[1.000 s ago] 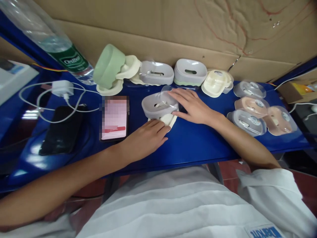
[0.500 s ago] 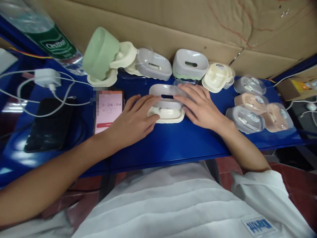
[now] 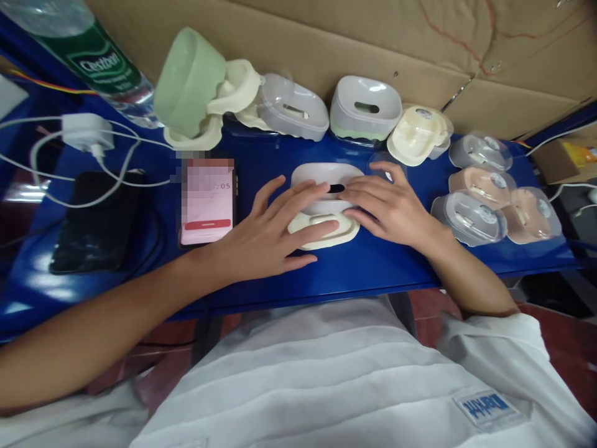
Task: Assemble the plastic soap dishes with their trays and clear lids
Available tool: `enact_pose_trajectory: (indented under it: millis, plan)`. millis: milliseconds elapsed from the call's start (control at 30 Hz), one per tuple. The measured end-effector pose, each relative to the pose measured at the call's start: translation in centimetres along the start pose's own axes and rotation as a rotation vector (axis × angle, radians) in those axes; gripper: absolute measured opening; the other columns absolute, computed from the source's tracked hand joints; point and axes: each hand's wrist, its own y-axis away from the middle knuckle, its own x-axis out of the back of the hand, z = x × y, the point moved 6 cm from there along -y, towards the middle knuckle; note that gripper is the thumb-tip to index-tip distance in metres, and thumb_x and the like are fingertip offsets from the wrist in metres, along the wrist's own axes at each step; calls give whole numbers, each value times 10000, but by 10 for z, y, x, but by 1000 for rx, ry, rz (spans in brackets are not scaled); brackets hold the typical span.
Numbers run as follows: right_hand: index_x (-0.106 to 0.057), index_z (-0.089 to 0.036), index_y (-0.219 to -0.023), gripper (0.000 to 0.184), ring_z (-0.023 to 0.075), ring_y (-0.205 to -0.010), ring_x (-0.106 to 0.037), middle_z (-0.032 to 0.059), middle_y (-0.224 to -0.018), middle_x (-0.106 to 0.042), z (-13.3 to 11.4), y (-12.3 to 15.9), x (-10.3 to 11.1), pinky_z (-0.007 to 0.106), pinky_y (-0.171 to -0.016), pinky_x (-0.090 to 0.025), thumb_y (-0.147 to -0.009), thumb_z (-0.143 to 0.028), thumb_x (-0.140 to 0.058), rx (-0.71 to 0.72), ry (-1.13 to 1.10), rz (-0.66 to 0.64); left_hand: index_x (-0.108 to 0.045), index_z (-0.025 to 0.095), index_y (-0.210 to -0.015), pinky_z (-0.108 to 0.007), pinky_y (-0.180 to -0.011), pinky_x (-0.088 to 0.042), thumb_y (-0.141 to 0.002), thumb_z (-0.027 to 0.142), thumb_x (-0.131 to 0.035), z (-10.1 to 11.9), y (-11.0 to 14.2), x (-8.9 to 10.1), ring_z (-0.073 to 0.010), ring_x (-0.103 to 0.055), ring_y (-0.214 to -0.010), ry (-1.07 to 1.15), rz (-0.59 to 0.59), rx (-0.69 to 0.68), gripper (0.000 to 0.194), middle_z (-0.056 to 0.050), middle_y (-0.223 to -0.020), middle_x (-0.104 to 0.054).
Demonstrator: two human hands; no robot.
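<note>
A light grey oval dish with a slot (image 3: 326, 170) sits on the blue table in front of me. Against its near side lies a cream oval base (image 3: 347, 231). My left hand (image 3: 284, 227) is open, its fingers spread over the left part of the dish and base. Whether those fingertips press on them I cannot tell. On the right, my right hand (image 3: 392, 205) has its fingers stretched out, the tips at the dish's right side near the slot. A clear plastic piece (image 3: 375, 163) is partly hidden behind the right hand.
Along the cardboard back stand a green cup (image 3: 189, 84), a grey dish (image 3: 296, 109), a grey-and-green box (image 3: 366, 109) and a cream piece (image 3: 415, 134). Several lidded boxes (image 3: 471, 218) are at right. A lit phone (image 3: 208, 233), dark phone (image 3: 96, 224), charger (image 3: 88, 132) and bottle (image 3: 100, 68) lie left.
My left hand has moved right, further over the dish and base, with its fingers more spread. My right hand's fingers have shifted slightly nearer me. The view has shifted a little.
</note>
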Motion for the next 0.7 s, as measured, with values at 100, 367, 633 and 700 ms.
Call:
enact_pose_trajectory:
  millis: [100, 367, 633, 700]
  plan:
    - [-741, -320, -1448, 380, 311, -1256, -755, 60, -1352, -811, -11, 10, 4, 640, -1244, -444, -1160, -469, -540, 11, -38, -14, -618, 312, -1491, -643, -1288, -457, -1048, 375, -773, -6, -1, 9, -378, -524, -1589, -10, 57, 8, 474, -158, -1700, -534]
    - [-725, -439, -1493, 439, 395, -1607, -504, 25, -1629, -644, -6, 33, -1, 731, -1331, -379, -1071, -559, -693, -7, -204, -51, -682, 226, -1268, -471, -1211, -559, -1067, 279, -765, 7, -2, 21, -208, -754, -1211, -47, 166, -138, 224, -42, -1218, -824]
    - [-687, -399, -1552, 437, 332, -1590, -539, 54, -1573, -669, 0, 32, -4, 653, -1325, -455, -1115, -382, -677, 123, -430, 49, -688, 245, -1208, -479, -1158, -578, -1076, 364, -754, 1, -4, 19, -208, -773, -1098, -3, 141, -136, 190, -32, -1151, -815]
    - [-698, -393, -1539, 421, 326, -1584, -547, 55, -1546, -686, -1, 32, -6, 654, -1319, -464, -1120, -369, -670, 136, -422, 43, -702, 246, -1152, -469, -1155, -576, -1082, 326, -736, 0, -5, 17, -199, -778, -1063, 5, 118, -126, 112, -18, -1107, -818]
